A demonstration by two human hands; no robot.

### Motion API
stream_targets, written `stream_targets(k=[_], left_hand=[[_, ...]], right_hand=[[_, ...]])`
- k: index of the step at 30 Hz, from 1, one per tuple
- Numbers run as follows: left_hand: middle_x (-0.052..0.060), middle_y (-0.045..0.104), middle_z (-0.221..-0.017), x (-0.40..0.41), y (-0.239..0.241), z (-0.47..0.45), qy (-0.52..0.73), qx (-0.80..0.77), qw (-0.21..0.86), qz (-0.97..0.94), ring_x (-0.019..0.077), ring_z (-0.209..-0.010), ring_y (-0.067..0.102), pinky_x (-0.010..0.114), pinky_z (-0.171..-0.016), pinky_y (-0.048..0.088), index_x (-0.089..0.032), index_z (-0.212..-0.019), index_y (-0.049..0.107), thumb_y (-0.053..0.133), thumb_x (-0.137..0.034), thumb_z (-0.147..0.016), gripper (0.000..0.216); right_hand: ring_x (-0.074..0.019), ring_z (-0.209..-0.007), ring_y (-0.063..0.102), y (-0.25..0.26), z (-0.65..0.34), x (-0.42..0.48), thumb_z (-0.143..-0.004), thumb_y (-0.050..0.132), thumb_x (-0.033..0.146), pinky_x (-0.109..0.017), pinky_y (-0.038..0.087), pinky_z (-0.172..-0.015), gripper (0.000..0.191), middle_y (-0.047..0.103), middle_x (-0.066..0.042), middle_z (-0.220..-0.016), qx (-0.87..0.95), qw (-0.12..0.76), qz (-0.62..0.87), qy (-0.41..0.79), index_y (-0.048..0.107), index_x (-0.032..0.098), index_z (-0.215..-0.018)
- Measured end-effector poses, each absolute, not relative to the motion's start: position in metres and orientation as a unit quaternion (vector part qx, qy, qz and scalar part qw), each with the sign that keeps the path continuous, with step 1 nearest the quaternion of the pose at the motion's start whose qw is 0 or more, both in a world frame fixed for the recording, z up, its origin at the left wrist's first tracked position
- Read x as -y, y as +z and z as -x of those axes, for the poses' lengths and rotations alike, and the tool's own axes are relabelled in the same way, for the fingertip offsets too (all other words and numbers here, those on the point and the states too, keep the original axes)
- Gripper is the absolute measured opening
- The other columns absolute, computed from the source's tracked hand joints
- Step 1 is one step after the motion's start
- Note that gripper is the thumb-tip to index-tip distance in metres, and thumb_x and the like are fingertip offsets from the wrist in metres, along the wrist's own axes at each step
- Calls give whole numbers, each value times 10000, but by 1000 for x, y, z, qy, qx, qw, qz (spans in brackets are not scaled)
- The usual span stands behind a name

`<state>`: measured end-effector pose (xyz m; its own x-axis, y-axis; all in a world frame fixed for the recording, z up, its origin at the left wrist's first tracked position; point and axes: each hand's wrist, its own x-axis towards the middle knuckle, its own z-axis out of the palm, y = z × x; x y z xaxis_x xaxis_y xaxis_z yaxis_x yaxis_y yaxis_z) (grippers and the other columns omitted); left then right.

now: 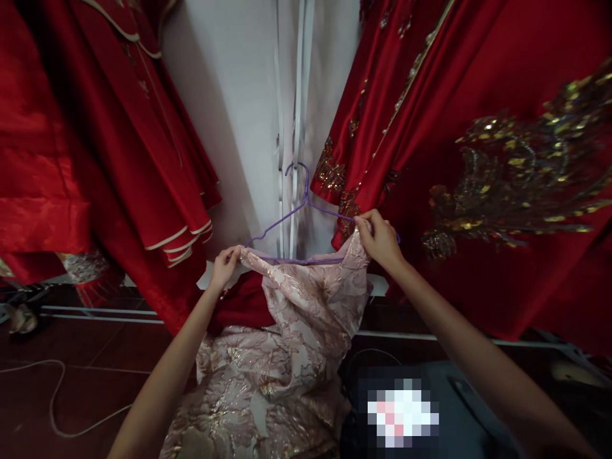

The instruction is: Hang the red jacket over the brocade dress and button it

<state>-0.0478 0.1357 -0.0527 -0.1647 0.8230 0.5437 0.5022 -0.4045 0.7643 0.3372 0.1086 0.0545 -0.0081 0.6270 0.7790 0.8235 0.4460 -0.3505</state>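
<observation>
A pale pink brocade dress (pixel 306 306) with a gold floral pattern hangs between my two hands and spreads down toward me. A purple wire hanger (pixel 282 220) sits at its top, its hook pointing up. My left hand (pixel 225 266) pinches the dress's left upper edge near the end of the hanger. My right hand (pixel 380 237) is closed over the right upper edge of the dress together with the hanger's right arm. The hanger's lower bar runs just along the dress's neckline. Dark red cloth (pixel 246 303) lies behind the dress by my left wrist.
Red garments (pixel 129 127) with cream piping hang at the left. Red garments with gold sequins (pixel 521 172) hang at the right. White panels (pixel 220 76) stand behind. A white cable (pixel 60 401) and metal rack bars (pixel 109 314) run low at the left; a pixelated patch (pixel 401 411) is at lower right.
</observation>
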Motion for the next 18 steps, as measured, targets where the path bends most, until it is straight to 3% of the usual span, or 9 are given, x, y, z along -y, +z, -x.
stream_targets(k=[5, 8, 11, 13, 16, 18], left_hand=[[62, 660, -1017, -133, -2, 20, 530, -454, 135, -704, 193, -989, 574, 322, -920, 422, -189, -957, 673, 476, -456, -826, 357], [62, 644, -1068, -129, 8, 20, 494, -433, 184, -731, 192, -996, 577, 324, -912, 430, -194, -1041, 636, 458, -444, -838, 369], [97, 605, -1135, -122, -18, 42, 493, -471, 271, -679, 172, -905, 612, 315, -798, 483, -187, -1244, 459, 407, -425, -849, 464], [128, 603, -1107, -114, -48, 63, 458, -530, 320, -638, 164, -804, 629, 297, -688, 500, -158, -1276, 372, 458, -403, -801, 542], [86, 642, -937, -101, -88, 94, 340, -572, 327, -671, 157, -685, 612, 263, -603, 480, -154, -1208, 416, 672, -290, -579, 693], [20, 629, -706, -94, -98, 108, 286, -577, 315, -698, 155, -589, 572, 256, -556, 454, -172, -1016, 542, 656, -305, -579, 471]], right_hand=[[-180, -623, 560, 44, -329, -109, -871, 402, 433, -277, 387, -613, 236, 628, -24, -753, 704, 488, 514, -51, 509, 224, -842], [-172, -611, 554, 41, -328, -110, -865, 408, 448, -262, 383, -585, 250, 624, -21, -745, 703, 495, 509, -45, 513, 221, -844], [-166, -584, 543, 42, -329, -109, -857, 421, 453, -256, 376, -564, 252, 616, -14, -709, 702, 495, 510, -44, 519, 222, -833], [-163, -571, 538, 44, -329, -109, -858, 421, 447, -253, 371, -555, 247, 610, -10, -690, 701, 496, 511, -42, 520, 223, -826], [-165, -582, 541, 46, -329, -108, -856, 423, 440, -253, 367, -551, 240, 607, -13, -691, 701, 500, 507, -37, 519, 224, -817], [-165, -594, 544, 46, -329, -109, -853, 430, 436, -252, 364, -554, 235, 607, -14, -702, 703, 501, 504, -35, 517, 221, -811]])
